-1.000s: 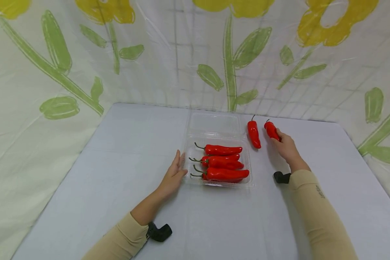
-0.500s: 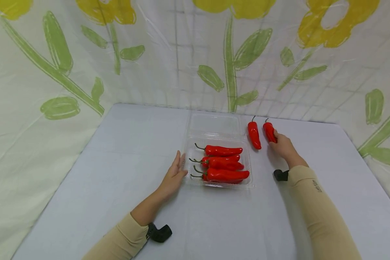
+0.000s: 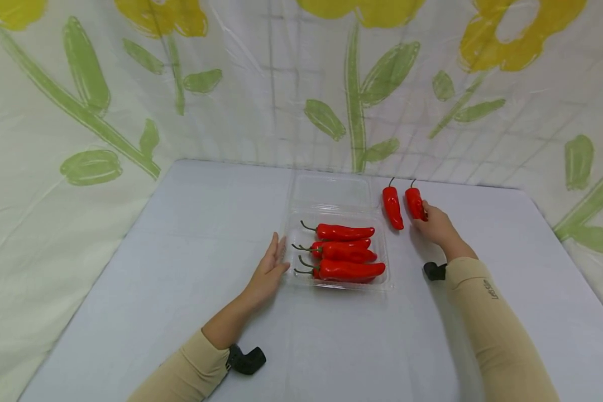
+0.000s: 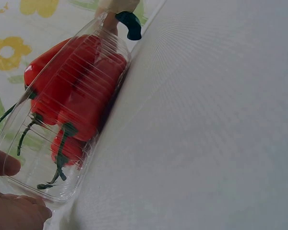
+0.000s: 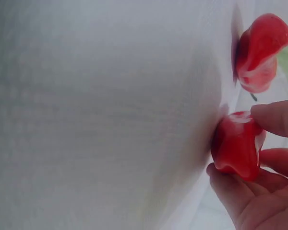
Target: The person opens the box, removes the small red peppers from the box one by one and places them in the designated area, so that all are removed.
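Since the earlier picture, the right hand (image 3: 436, 225) has moved a little to the left with its red pepper (image 3: 414, 202), so it is nearer to the other loose pepper (image 3: 393, 207). Its thumb and fingers pinch the red pepper, whose green stem points away from the person. I cannot tell if that pepper touches the table (image 3: 216, 223). Both loose ones are to the right of the clear box (image 3: 382, 245), near the back edge. The left hand (image 3: 267, 272) touches the box's left side, with straight fingers and its thumb apart from them. Inside the box lie more red peppers (image 3: 349, 254), stems pointing left. Its lid (image 3: 331, 191) is open, tipped back toward the flowery cloth (image 3: 251, 111).
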Action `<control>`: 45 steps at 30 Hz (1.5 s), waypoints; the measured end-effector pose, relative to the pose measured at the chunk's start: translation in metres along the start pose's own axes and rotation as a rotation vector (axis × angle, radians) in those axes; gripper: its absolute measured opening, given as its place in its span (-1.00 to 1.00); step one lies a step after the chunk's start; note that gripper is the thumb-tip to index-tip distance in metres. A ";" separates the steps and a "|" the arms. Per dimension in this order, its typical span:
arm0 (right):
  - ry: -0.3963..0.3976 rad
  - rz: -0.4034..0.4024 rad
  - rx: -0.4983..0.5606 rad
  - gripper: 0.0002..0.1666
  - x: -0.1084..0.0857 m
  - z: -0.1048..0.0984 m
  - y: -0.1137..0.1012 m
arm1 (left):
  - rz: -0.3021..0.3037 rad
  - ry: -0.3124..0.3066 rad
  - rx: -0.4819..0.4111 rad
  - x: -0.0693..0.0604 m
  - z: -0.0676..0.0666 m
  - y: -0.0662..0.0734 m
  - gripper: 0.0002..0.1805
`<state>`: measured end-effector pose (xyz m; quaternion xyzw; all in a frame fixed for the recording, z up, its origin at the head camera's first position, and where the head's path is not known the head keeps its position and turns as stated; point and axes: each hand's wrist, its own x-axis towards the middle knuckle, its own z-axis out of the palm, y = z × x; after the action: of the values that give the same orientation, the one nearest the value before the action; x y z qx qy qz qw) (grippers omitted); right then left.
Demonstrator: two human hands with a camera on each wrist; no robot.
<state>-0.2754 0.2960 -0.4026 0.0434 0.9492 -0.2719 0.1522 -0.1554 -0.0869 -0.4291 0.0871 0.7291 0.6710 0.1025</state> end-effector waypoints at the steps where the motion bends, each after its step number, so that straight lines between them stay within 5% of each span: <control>1: -0.001 0.001 -0.002 -0.14 0.000 0.000 0.000 | 0.000 0.000 -0.003 0.000 0.000 0.000 -0.21; 25: 0.024 0.016 -0.008 -0.05 -0.007 -0.003 -0.008 | 0.036 -0.013 -0.037 0.000 0.000 0.000 -0.20; 45: -0.008 -0.095 -0.031 -0.12 -0.028 -0.003 -0.022 | 0.016 -0.012 -0.009 0.000 0.000 0.000 -0.20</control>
<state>-0.2532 0.2793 -0.3805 -0.0052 0.9537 -0.2641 0.1436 -0.1550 -0.0865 -0.4286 0.0964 0.7247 0.6747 0.1020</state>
